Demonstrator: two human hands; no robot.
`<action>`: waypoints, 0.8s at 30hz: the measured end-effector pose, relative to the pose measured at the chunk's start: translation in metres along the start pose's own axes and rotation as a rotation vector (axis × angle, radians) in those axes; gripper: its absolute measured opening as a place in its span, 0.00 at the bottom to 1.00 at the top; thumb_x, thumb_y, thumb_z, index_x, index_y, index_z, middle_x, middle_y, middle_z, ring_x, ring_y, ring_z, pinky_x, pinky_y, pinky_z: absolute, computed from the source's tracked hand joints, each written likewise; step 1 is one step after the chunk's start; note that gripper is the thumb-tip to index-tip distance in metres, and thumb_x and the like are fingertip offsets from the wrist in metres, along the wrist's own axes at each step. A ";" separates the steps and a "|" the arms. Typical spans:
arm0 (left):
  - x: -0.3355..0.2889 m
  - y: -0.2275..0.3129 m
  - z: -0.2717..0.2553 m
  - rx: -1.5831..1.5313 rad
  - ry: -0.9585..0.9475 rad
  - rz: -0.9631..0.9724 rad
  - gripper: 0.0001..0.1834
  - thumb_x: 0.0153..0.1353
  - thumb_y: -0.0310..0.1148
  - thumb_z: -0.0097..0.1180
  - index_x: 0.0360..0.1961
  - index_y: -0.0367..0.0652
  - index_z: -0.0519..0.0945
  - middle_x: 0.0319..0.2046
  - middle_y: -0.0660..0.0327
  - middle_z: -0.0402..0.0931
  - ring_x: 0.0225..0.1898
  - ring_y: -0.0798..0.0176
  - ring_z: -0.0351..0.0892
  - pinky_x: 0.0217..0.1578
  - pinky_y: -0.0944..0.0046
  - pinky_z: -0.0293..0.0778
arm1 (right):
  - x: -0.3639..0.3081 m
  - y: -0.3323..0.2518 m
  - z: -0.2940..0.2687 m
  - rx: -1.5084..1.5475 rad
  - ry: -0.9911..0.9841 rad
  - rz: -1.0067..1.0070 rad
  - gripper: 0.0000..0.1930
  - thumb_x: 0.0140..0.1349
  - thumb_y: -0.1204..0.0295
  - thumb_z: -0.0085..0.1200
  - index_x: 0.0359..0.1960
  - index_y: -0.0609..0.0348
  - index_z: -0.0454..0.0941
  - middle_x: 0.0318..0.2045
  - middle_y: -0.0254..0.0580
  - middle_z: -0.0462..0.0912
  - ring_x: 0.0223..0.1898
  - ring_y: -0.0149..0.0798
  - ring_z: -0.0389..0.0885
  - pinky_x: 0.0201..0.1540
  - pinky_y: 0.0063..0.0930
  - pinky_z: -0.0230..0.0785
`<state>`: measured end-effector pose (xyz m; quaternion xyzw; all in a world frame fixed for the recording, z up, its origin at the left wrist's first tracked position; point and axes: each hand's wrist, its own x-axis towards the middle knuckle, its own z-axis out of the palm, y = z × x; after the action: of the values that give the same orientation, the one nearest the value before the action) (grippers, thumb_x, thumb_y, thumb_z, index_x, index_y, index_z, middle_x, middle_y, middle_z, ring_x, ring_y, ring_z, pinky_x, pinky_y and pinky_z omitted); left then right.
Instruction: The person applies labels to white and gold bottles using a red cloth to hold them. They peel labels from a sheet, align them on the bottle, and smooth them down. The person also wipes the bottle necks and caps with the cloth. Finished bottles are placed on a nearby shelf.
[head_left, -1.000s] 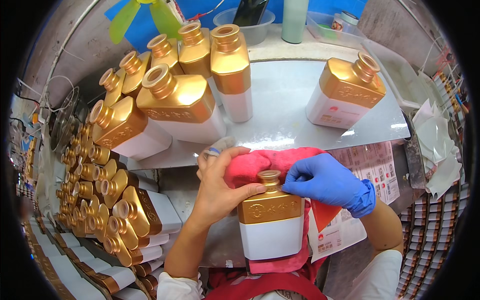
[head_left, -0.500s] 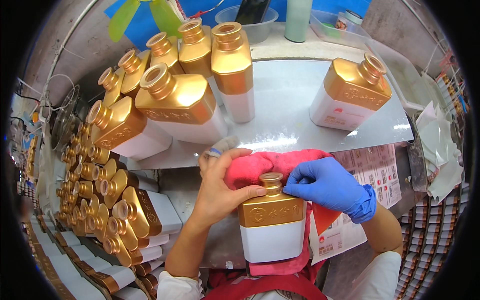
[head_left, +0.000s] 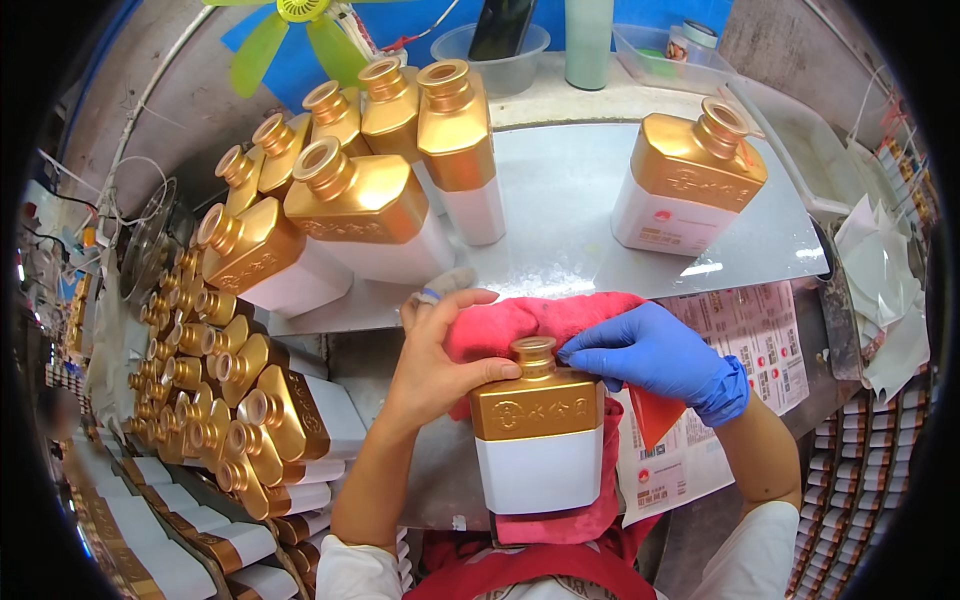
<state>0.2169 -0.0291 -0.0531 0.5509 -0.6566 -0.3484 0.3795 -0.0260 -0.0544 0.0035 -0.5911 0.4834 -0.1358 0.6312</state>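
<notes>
In front of me a flat-sided bottle [head_left: 540, 450], gold above and white below, leans back against a pink towel [head_left: 550, 318]. My left hand [head_left: 435, 355] has its fingers spread above the towel, with grey and blue covers on some of them. Its thumb presses on the bottle beside the neck. My right hand [head_left: 645, 350], in a blue glove, has its fingertips pinched together at the other side of the neck. Below that palm hangs a red flat triangular piece [head_left: 657, 418], apparently held by the lower fingers, which are hidden.
On the grey table [head_left: 560, 210] several matching bottles [head_left: 365, 210] stand at the left and one labelled bottle [head_left: 690, 180] at the right. Label sheets [head_left: 765, 340] lie by my right forearm. Many more bottles [head_left: 220, 390] crowd the left side. A green fan [head_left: 300, 35] stands at the back.
My gloved hand has lifted slightly, with the red piece under it, and its fingertips lie a little higher at the neck. The view has shifted a little. My left hand keeps its pose.
</notes>
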 end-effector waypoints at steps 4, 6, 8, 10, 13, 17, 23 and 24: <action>0.000 0.001 0.001 0.000 0.003 -0.007 0.37 0.32 0.42 0.76 0.48 0.47 0.77 0.48 0.55 0.68 0.55 0.52 0.55 0.58 0.55 0.54 | 0.001 0.003 0.000 0.010 0.004 0.011 0.12 0.58 0.67 0.54 0.36 0.64 0.82 0.19 0.36 0.78 0.19 0.23 0.72 0.26 0.19 0.67; 0.000 0.003 0.000 -0.020 0.000 -0.026 0.36 0.32 0.41 0.76 0.48 0.47 0.77 0.48 0.55 0.68 0.55 0.52 0.55 0.58 0.56 0.54 | 0.001 0.003 0.000 0.011 -0.007 0.002 0.13 0.58 0.67 0.54 0.35 0.65 0.82 0.18 0.35 0.78 0.19 0.23 0.71 0.26 0.19 0.66; 0.000 0.000 -0.001 -0.050 -0.006 -0.025 0.36 0.33 0.40 0.76 0.48 0.47 0.77 0.47 0.55 0.68 0.55 0.53 0.56 0.58 0.57 0.55 | 0.001 0.002 -0.001 0.012 -0.015 -0.010 0.13 0.59 0.66 0.54 0.35 0.65 0.82 0.18 0.35 0.77 0.18 0.23 0.71 0.26 0.19 0.66; 0.001 0.003 -0.001 -0.179 -0.036 -0.072 0.36 0.33 0.39 0.76 0.48 0.47 0.77 0.46 0.56 0.68 0.55 0.54 0.56 0.57 0.59 0.56 | 0.001 0.003 -0.002 0.024 -0.023 -0.018 0.13 0.59 0.66 0.54 0.35 0.65 0.82 0.18 0.35 0.78 0.18 0.23 0.71 0.26 0.19 0.66; 0.003 0.006 -0.001 -0.317 -0.087 -0.138 0.36 0.33 0.34 0.75 0.49 0.45 0.75 0.45 0.58 0.69 0.52 0.59 0.62 0.54 0.63 0.61 | 0.000 0.007 -0.006 0.031 -0.050 -0.008 0.13 0.59 0.66 0.53 0.34 0.64 0.82 0.18 0.35 0.78 0.19 0.22 0.71 0.26 0.19 0.67; 0.001 -0.010 -0.002 -0.119 -0.072 -0.046 0.36 0.35 0.26 0.74 0.50 0.38 0.72 0.43 0.61 0.73 0.44 0.67 0.73 0.47 0.68 0.70 | -0.012 0.017 -0.008 -0.025 0.019 -0.072 0.13 0.60 0.65 0.52 0.37 0.62 0.81 0.20 0.41 0.80 0.19 0.30 0.76 0.28 0.23 0.69; -0.001 -0.007 0.004 -0.276 -0.046 -0.160 0.37 0.31 0.34 0.77 0.48 0.44 0.75 0.43 0.61 0.66 0.48 0.65 0.64 0.50 0.68 0.66 | -0.047 0.008 0.008 -0.191 -0.029 -0.230 0.23 0.62 0.65 0.46 0.59 0.56 0.65 0.23 0.49 0.79 0.23 0.43 0.79 0.31 0.31 0.72; -0.001 -0.007 0.004 -0.295 -0.037 -0.169 0.37 0.31 0.34 0.77 0.48 0.44 0.75 0.43 0.61 0.66 0.48 0.64 0.64 0.50 0.67 0.65 | -0.051 0.000 0.008 -0.050 -0.153 -0.111 0.26 0.62 0.66 0.45 0.62 0.57 0.61 0.21 0.47 0.78 0.22 0.40 0.79 0.31 0.31 0.72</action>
<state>0.2167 -0.0288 -0.0611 0.5361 -0.5566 -0.4818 0.4132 -0.0452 -0.0118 0.0247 -0.6414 0.4034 -0.1128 0.6428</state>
